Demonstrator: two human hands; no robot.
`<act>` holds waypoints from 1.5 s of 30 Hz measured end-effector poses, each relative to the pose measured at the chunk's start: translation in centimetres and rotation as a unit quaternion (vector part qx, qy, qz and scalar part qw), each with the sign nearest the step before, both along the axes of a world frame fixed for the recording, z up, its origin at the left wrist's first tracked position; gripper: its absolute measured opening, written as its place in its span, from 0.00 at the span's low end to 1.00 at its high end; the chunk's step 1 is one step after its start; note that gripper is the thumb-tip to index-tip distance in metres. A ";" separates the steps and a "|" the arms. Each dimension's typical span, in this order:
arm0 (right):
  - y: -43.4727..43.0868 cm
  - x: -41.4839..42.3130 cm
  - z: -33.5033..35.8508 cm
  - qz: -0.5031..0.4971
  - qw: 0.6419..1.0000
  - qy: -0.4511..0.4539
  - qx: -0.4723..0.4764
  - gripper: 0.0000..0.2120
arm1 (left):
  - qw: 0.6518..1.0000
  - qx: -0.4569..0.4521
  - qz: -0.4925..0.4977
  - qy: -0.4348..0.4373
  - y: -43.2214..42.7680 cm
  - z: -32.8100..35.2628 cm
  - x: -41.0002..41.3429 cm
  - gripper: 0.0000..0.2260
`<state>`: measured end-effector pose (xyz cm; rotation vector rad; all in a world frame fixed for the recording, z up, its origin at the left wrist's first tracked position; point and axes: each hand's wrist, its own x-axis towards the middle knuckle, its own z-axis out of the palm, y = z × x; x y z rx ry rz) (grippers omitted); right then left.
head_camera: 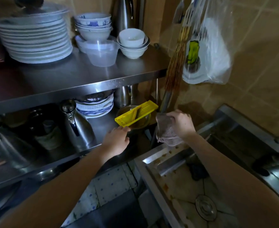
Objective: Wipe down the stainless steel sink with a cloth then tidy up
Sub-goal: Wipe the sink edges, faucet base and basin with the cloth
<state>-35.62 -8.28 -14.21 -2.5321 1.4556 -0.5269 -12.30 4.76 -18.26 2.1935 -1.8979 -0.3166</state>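
The right hand is gripping the grey cloth, hanging just below its curled fingers; the left hand (fingers nearly straight) is touching the yellow slicer ahead.

On top of the steel shelf I see a tall stack of plates at its left end, blue-patterned bowls behind clear plastic tubs, and white bowls at its right end. Under this shelf stand a metal kettle and patterned plates. Right of the shelf hang a straw broom and a plastic bag.
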 end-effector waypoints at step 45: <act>6.0 1.1 -16.4 -0.016 0.998 -0.004 0.067 0.10 | 0.997 0.068 0.027 0.010 1.8 -9.8 -5.2 0.16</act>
